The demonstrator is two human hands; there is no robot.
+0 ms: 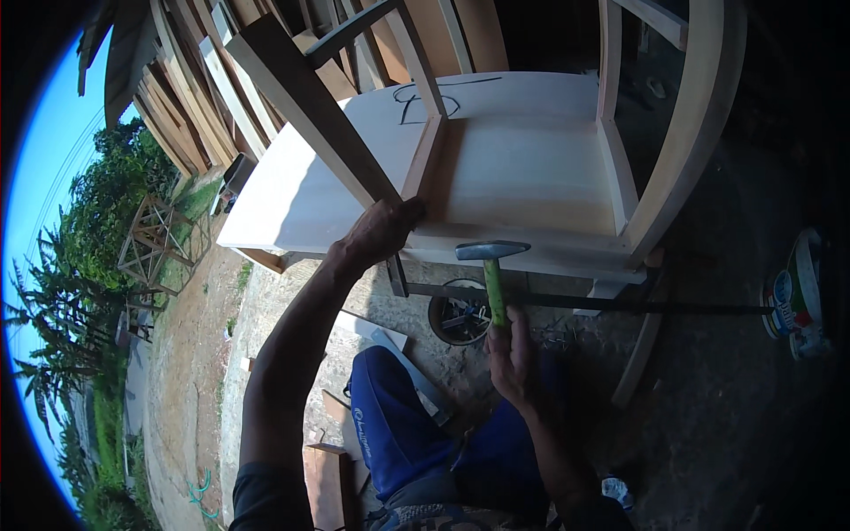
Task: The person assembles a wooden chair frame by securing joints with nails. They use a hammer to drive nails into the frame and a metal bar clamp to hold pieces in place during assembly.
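Observation:
My left hand (376, 232) is closed around the near corner of a wooden chair frame (540, 248), where a thick post (305, 106) rises up and to the left. My right hand (512, 354) grips the green handle of a hammer (493, 274). Its metal head lies just in front of the frame's near rail in the picture; whether it touches the wood I cannot tell. A dark bar clamp (567, 303) runs below that rail, one jaw hanging under my left hand. The chair frame rests on a pale board-topped table (292, 199).
A bucket (460, 332) holding small loose pieces sits under the rail. Wood offcuts (328, 482) and a hand saw (412, 376) lie by my blue-trousered legs. Colourful tubs (797, 296) stand at the right. Planks (190, 97) lean behind the table.

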